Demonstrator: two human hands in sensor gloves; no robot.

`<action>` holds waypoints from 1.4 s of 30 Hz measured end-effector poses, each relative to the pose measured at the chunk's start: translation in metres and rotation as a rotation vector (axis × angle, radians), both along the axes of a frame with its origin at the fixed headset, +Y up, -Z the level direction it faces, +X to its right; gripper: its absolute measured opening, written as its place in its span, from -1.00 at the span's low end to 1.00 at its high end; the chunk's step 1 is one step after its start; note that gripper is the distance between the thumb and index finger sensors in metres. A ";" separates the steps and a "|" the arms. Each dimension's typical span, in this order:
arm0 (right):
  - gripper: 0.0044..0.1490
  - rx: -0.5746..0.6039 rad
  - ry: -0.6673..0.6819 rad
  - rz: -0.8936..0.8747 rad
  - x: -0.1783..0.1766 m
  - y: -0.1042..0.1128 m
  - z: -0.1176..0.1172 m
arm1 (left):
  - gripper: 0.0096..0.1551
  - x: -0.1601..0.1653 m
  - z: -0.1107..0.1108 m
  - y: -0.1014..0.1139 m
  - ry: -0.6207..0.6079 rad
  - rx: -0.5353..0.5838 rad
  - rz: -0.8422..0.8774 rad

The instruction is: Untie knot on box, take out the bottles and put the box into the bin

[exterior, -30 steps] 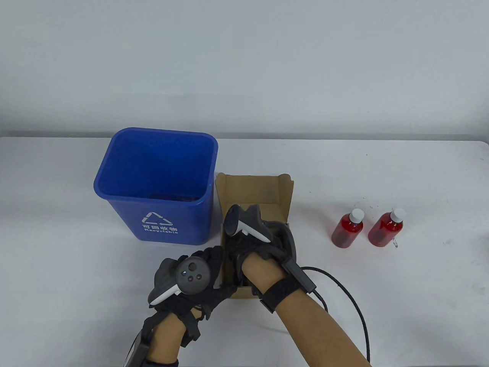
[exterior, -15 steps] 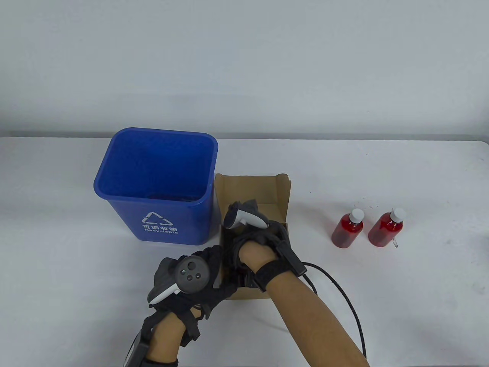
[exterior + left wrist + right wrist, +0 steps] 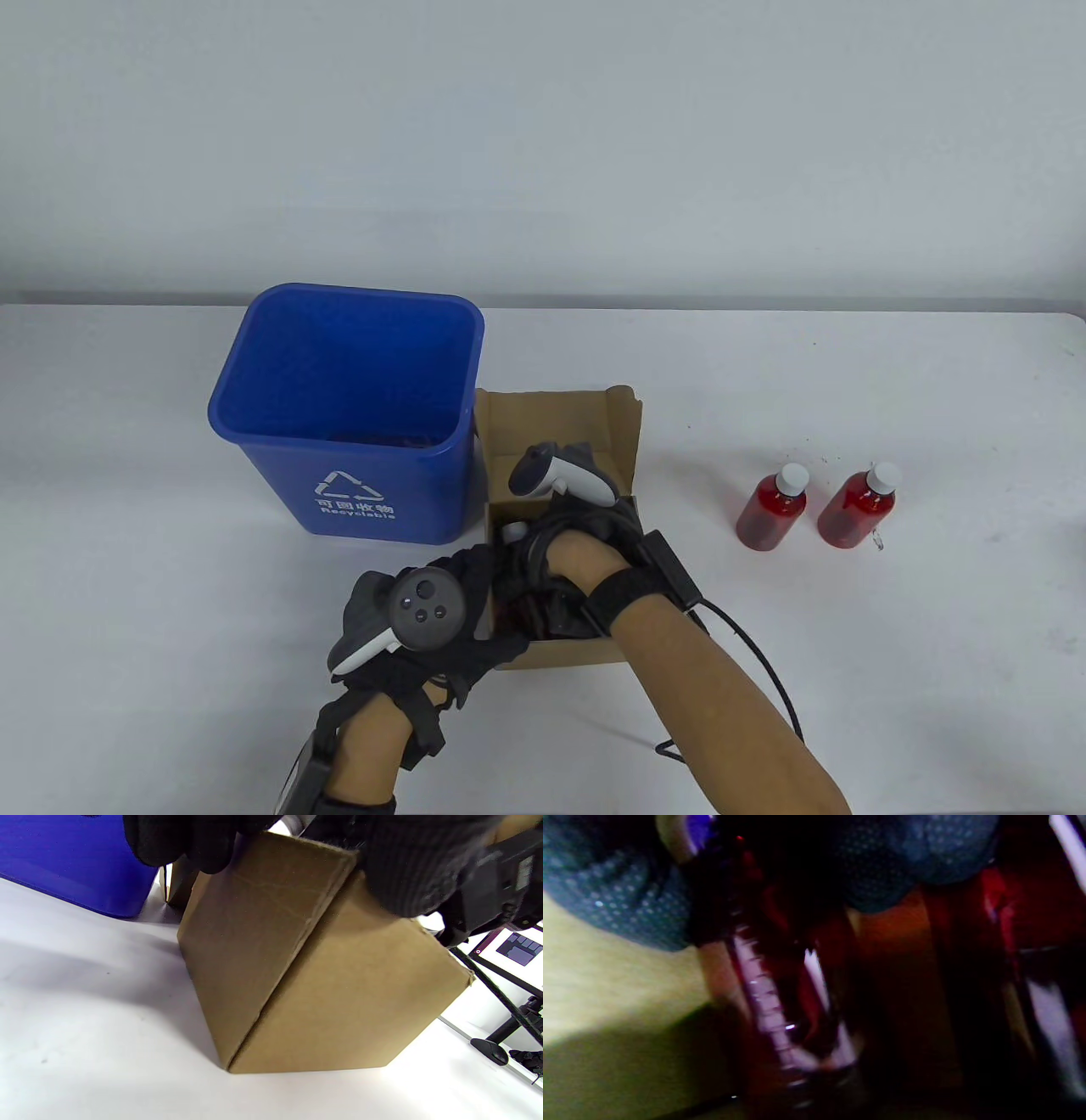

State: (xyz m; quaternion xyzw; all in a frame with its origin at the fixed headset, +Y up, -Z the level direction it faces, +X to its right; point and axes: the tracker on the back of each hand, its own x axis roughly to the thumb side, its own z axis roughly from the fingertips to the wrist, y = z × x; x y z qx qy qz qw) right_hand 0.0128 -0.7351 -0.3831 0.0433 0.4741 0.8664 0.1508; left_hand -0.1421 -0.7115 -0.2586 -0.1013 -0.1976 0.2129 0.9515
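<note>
Two red bottles (image 3: 771,507) stand on the tabletop (image 3: 933,645), while the right hand (image 3: 568,543) inside the open box (image 3: 556,407) grasps another smooth, probably slippery bottle (image 3: 780,993), best taken around the body, and the left hand (image 3: 441,611) grips the light box's edge.

The right hand (image 3: 564,543) draws back toward the person inside the open box (image 3: 556,407), its wrist turning so that its tracker (image 3: 560,480) now sits further right than a second ago. A white bottle cap (image 3: 512,531) now shows just left of that hand. The box's upright rear flap leans slightly more to the left.
</note>
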 end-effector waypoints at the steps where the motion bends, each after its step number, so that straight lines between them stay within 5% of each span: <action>1: 0.06 0.006 -0.006 -0.017 0.001 0.002 0.001 | 0.28 0.000 0.000 0.000 0.000 -0.001 0.000; 14: 0.01 0.258 0.008 -0.193 0.012 0.035 0.024 | 0.28 0.000 0.001 0.000 -0.002 -0.005 -0.003; 19: 0.02 0.480 -0.001 -0.240 0.028 0.069 0.034 | 0.28 0.000 0.001 0.000 -0.003 -0.001 -0.009; 25: 0.02 0.687 -0.060 -0.301 0.081 0.111 0.049 | 0.28 0.000 0.002 0.000 -0.003 -0.001 -0.009; 32: 0.02 0.889 -0.145 -0.239 0.159 0.137 0.069 | 0.28 0.000 0.002 -0.001 0.001 -0.004 -0.005; 42: 0.02 1.019 -0.290 -0.135 0.273 0.115 0.096 | 0.28 0.000 0.002 -0.001 0.005 -0.011 0.004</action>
